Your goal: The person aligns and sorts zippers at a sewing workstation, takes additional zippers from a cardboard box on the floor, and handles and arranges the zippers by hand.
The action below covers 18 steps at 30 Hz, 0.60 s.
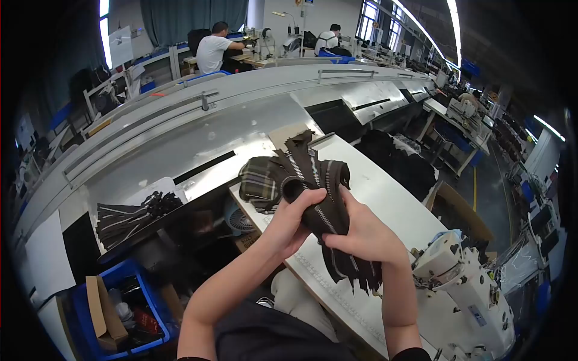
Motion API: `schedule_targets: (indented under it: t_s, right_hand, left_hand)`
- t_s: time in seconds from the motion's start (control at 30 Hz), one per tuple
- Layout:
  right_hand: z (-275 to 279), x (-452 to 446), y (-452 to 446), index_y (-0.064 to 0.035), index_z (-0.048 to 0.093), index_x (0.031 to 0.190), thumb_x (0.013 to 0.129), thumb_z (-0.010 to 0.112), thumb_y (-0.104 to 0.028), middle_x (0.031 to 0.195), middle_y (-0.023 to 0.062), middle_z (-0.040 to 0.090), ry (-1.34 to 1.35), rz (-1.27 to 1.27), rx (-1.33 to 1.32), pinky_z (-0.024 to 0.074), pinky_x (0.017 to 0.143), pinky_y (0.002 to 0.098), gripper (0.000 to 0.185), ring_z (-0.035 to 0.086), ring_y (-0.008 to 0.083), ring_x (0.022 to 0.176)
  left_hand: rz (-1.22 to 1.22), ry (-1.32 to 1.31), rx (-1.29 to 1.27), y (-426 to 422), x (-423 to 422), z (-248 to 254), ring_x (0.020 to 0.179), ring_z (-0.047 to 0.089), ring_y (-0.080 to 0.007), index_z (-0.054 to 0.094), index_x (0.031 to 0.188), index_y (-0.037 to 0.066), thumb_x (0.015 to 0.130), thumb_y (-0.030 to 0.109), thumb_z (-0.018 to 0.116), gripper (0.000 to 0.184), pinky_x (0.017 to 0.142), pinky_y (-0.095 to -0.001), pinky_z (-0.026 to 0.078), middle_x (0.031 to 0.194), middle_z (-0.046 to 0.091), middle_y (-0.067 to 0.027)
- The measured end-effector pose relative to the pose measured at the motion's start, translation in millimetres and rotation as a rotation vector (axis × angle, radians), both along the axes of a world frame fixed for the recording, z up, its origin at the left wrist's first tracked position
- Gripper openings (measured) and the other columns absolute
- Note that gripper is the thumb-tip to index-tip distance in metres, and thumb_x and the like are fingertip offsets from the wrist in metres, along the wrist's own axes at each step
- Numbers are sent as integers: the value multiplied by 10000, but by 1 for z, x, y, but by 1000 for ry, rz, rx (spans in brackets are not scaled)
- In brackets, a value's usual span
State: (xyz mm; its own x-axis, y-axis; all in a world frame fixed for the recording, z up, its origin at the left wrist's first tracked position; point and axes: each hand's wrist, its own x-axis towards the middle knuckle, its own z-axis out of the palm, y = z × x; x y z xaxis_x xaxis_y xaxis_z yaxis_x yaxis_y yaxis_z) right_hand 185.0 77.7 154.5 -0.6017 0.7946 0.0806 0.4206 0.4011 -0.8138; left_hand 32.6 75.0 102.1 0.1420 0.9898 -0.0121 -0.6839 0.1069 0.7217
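Between my hands is a bundle of dark brown zippers [313, 171] with silvery metal teeth, some of them curled into loops. My left hand [295, 219] grips the bundle from the left, thumb across its front. On the other side, my right hand [370, 234] is closed around the lower right part. Frayed tape ends stick out at the top and hang down below my right hand. Just behind the bundle lies a folded plaid cloth [259, 183], partly covered by the zippers. Under all this stretches a white sewing table [385, 198].
A white sewing machine [463, 295] stands at the right. More zippers [132, 216] lie in a tray at left, above a blue bin [144, 343] of odds and ends. Black fabric [397, 162] is heaped beyond the table. Two people [214, 51] sit working at the back.
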Motion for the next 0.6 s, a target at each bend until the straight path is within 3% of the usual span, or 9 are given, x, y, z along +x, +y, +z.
schedule_targets:
  t_s: [0.13, 0.2, 0.27, 0.3, 0.33, 0.43, 0.47, 0.57, 0.6]
  right_hand:
    - [-66, 50, 43, 65, 319, 1259, 642, 650, -75, 967, 186, 577, -18, -73, -84, 459, 772, 298, 714, 581, 224, 879]
    - [-137, 68, 67, 62, 360, 1234, 653, 656, -87, 1014, 196, 555, -20, -71, 8, 444, 812, 318, 669, 558, 252, 936]
    - [-177, 77, 76, 74, 394, 1196, 663, 677, -143, 1055, 232, 520, -99, -126, 85, 417, 869, 355, 642, 517, 317, 1004]
    - [-186, 78, 74, 88, 408, 1171, 667, 695, -193, 1072, 264, 496, -181, -180, 107, 397, 905, 381, 644, 486, 368, 1044]
    - [-194, 81, 72, 94, 424, 1143, 678, 727, -268, 1070, 230, 480, -132, -257, 179, 399, 887, 395, 663, 469, 374, 1028]
    - [-190, 81, 56, 93, 427, 1145, 690, 730, -308, 1071, 203, 476, -155, -416, 474, 395, 871, 408, 678, 471, 360, 998]
    - [-181, 78, 48, 59, 448, 1148, 697, 724, -298, 1089, 178, 469, -186, -510, 556, 383, 871, 400, 638, 464, 329, 994]
    - [-167, 74, 34, 33, 475, 1134, 694, 725, -253, 1072, 156, 472, -208, -525, 669, 369, 879, 389, 581, 451, 307, 998]
    - [-166, 74, 32, 9, 496, 1121, 696, 719, -220, 1068, 138, 471, -219, -514, 637, 363, 873, 385, 532, 445, 293, 993]
  left_hand:
    - [-129, -178, -77, 53, 46, -77, 990, 553, -185, 517, 1083, -18, 872, 159, 542, 277, 904, -335, 441, 1074, 560, -98]
    - [-155, -90, -202, 65, 51, -131, 996, 553, -188, 507, 1095, -9, 889, 140, 517, 254, 907, -328, 449, 1069, 559, -90]
    - [-176, 89, -286, 62, 50, -152, 1001, 554, -191, 496, 1113, 5, 900, 110, 493, 238, 903, -317, 461, 1075, 555, -87]
    - [-184, 219, -311, 59, 49, -157, 1004, 555, -192, 489, 1126, 13, 903, 89, 481, 236, 899, -309, 470, 1084, 552, -88]
    - [-173, 295, -254, 57, 48, -160, 954, 553, -144, 493, 1122, 27, 887, 81, 520, 243, 819, -270, 490, 1056, 564, -87]
    - [-84, 456, -173, 47, 46, -156, 928, 568, -149, 502, 1102, 1, 888, 88, 525, 232, 785, -254, 502, 1040, 572, -88]
    - [-75, 491, -110, 41, 44, -150, 846, 590, -148, 527, 1057, -12, 888, 103, 532, 204, 737, -259, 519, 972, 592, -86]
    - [-10, 650, -136, 38, 39, -150, 796, 603, -146, 543, 995, -23, 890, 108, 528, 169, 701, -263, 533, 897, 605, -88]
    - [59, 469, -150, 37, 41, -153, 678, 583, -105, 545, 934, -17, 898, 142, 521, 165, 598, -241, 516, 755, 578, -46]
